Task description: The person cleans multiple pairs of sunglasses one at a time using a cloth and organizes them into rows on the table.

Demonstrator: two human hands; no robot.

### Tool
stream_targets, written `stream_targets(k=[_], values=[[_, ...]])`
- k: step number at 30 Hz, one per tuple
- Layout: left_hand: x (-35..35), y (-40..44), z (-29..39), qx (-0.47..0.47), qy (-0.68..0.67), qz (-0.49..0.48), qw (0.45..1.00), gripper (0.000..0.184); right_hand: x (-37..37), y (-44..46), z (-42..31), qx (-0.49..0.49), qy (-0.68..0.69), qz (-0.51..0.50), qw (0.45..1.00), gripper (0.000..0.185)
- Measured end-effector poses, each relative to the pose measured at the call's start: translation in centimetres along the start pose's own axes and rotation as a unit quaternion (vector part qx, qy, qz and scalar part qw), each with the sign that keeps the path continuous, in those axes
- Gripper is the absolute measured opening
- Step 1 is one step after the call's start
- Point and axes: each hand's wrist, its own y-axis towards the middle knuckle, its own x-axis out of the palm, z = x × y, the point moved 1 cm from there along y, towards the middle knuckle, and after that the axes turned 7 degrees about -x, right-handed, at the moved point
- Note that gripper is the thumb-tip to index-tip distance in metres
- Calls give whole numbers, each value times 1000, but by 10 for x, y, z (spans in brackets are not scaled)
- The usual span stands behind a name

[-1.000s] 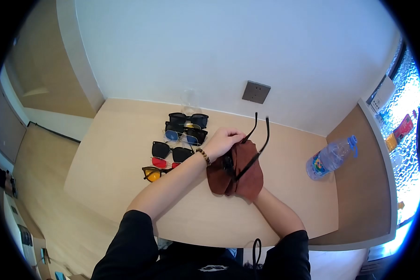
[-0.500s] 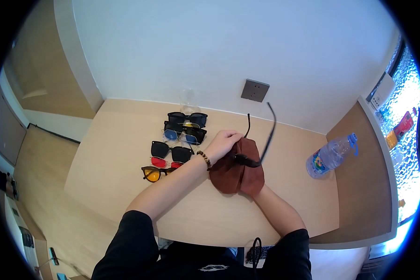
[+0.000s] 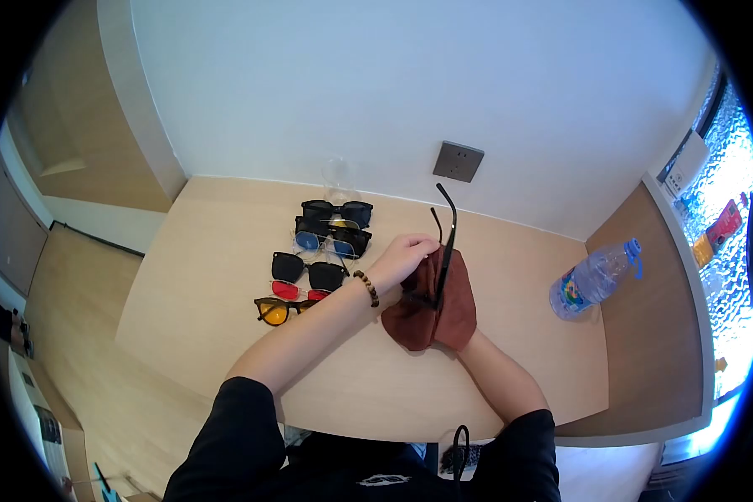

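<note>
A brown cloth (image 3: 456, 318) drapes over my right hand, hiding its fingers and palm; only the forearm below shows. Dark-framed glasses (image 3: 446, 268) lie against the cloth between my hands, their temples pointing up and away from me. My left hand (image 3: 407, 258), with a beaded bracelet at the wrist, has its fingers curled at the cloth's upper left edge, next to the glasses' frame. The lenses are mostly covered by cloth. Left of my hands, black sunglasses (image 3: 309, 272) lie in a column with other pairs, including yellow-lensed glasses (image 3: 276, 313) close to my left forearm.
A clear plastic bottle (image 3: 592, 280) with a blue cap stands tilted in view at the table's right, beside the wooden side panel (image 3: 657, 326). A transparent round object (image 3: 339, 177) stands near the wall behind the glasses. A socket (image 3: 458, 161) is on the wall.
The glasses have turned in my hands: the long temple has swung left and now stands more upright. The cloth has shifted slightly to the right. My left hand stays almost in place.
</note>
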Motion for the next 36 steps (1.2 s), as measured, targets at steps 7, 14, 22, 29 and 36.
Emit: stream_targets(k=[7, 14, 22, 29, 36], values=[[-8, 9, -9, 34, 26, -14, 999, 34, 8, -6, 1, -4, 178, 35, 983, 56], [-2, 13, -24, 93, -5, 2, 996, 36, 57, -10, 43, 23, 357, 90, 929, 47], [-15, 12, -8, 161, -138, 74, 974, 38, 10, -4, 9, -152, 54, 100, 982, 48], [-36, -7, 37, 347, 105, 192, 912, 34, -59, 14, -52, 52, 303, -142, 941, 34], [-36, -26, 61, 475, 349, 268, 762, 15, -42, 10, -44, 70, 284, -207, 934, 28]])
